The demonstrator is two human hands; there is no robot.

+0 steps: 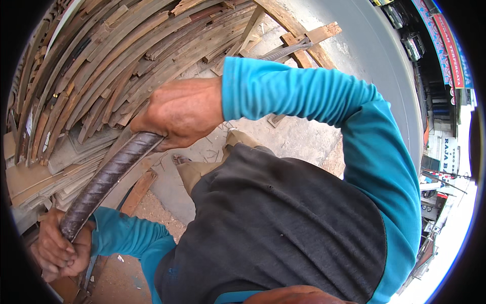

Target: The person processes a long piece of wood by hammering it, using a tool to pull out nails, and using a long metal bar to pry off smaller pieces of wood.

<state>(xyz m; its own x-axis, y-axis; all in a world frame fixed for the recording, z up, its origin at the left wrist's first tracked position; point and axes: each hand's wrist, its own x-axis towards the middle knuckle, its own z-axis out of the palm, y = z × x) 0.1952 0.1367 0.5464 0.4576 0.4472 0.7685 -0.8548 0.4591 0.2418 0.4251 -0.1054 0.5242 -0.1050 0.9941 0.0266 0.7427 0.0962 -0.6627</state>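
Note:
A long pry bar [109, 182] with a dark brown, spiral-ridged shaft runs slantwise in front of me. Around its near end, at the lower left, the fingers of my left hand [61, 251] are wrapped. My right hand [179, 109] is closed on the shaft farther up, back of the hand toward me. The right sleeve hides part of the bar behind it. Beyond the sleeve, a ridged grey length ends in a forked tip at a short wooden block [324, 33], which lies across a long timber [276, 15].
Weathered planks [121, 61] are stacked along the left and far side. Flat boards [30, 182] lie at the left edge. Nails or wire bits are scattered on the concrete ground [309, 144] near my feet. A grey road [374, 55], vehicles and shopfronts are on the right.

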